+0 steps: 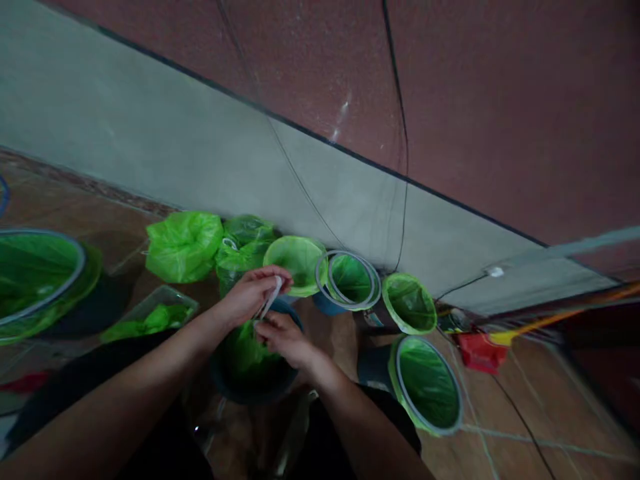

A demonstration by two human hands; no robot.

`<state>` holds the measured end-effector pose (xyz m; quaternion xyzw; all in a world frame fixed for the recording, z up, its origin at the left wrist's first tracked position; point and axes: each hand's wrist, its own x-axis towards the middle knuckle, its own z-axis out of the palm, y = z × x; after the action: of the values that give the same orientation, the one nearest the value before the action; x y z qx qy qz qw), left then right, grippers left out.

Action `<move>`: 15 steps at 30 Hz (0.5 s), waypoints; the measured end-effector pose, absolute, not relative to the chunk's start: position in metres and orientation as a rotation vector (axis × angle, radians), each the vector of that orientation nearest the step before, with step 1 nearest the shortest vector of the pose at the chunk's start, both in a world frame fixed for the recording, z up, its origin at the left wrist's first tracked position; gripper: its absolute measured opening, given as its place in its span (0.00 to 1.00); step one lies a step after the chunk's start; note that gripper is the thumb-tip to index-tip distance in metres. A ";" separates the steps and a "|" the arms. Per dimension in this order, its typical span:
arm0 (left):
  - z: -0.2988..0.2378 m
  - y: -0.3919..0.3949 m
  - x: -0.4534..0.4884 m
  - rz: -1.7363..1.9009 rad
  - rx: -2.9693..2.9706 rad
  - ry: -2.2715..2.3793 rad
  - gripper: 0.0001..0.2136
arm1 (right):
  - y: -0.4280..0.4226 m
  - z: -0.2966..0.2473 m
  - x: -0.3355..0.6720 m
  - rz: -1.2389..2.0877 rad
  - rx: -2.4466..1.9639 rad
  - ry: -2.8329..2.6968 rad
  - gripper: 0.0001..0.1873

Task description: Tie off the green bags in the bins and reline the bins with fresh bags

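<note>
Left hand (253, 295) and right hand (285, 340) both pinching a pale plastic strip (270, 301) — just above a green-lined dark bin (253, 393)

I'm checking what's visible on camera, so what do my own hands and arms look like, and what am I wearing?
Your left hand and right hand are bare, with no gloves. Your left forearm and right forearm are bare too, with no watch or bracelet showing. Black clothing shows below them, but it's too dark to make out the garment.
</note>
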<state>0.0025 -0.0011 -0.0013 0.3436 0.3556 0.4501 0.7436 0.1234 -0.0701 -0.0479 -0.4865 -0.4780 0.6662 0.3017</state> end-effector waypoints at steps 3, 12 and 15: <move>-0.008 -0.004 0.006 0.996 0.770 0.819 0.14 | -0.066 -0.053 0.125 1.807 -1.250 -1.169 0.20; -0.048 -0.024 0.004 0.762 0.968 0.803 0.10 | -0.054 -0.043 0.149 1.686 -1.099 -0.726 0.22; -0.062 -0.029 0.008 0.751 1.081 0.776 0.12 | -0.054 -0.042 0.153 1.676 -1.098 -0.646 0.20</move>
<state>0.0079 -0.0287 -0.0620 0.4895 0.3514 0.3401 0.7220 0.1529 -0.0537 -0.0420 -0.4531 -0.2667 0.6917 0.4951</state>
